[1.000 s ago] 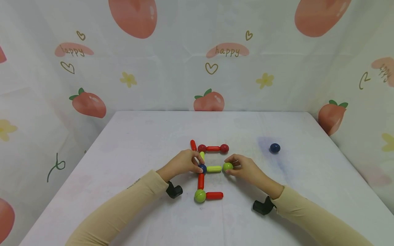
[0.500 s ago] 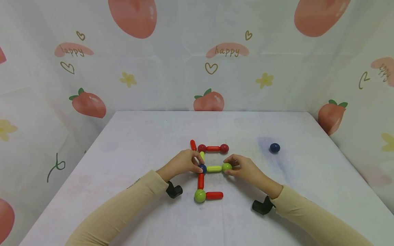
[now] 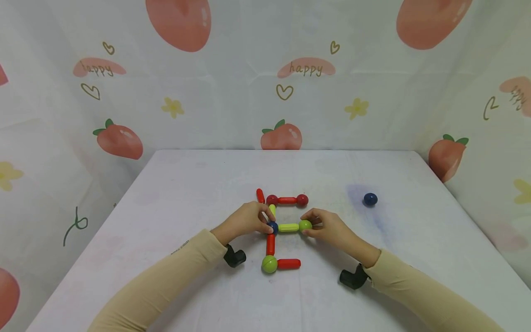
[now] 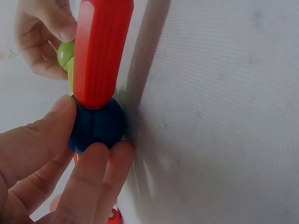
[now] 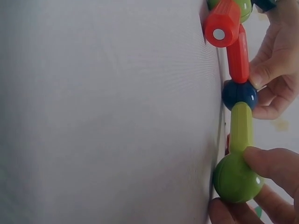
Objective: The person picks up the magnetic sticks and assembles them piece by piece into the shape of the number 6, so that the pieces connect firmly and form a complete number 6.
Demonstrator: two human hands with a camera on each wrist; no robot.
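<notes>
My left hand (image 3: 250, 218) pinches a dark blue ball (image 4: 98, 123) in the middle of a flat figure of rods and balls on the table. From that ball a red rod (image 3: 270, 245) runs toward me to a green ball (image 3: 269, 264). A yellow-green rod (image 3: 288, 228) reaches right from the blue ball. At its far end my right hand (image 3: 327, 226) holds another green ball (image 5: 238, 178) between thumb and fingers, and the ball meets the rod's end. A second yellow-green rod (image 3: 272, 210) leads away from the blue ball, partly behind my left fingers.
At the figure's far end a red rod (image 3: 287, 200) joins two red balls (image 3: 302, 200). Another red rod (image 3: 289, 263) points right from the near green ball. One loose red rod (image 3: 260, 195) lies at upper left. A dark blue ball (image 3: 370, 199) sits alone on the right.
The green ball in my right hand has shifted slightly left, from just off the end of the yellow-green rod to against it. My left hand has stayed on the blue ball.
</notes>
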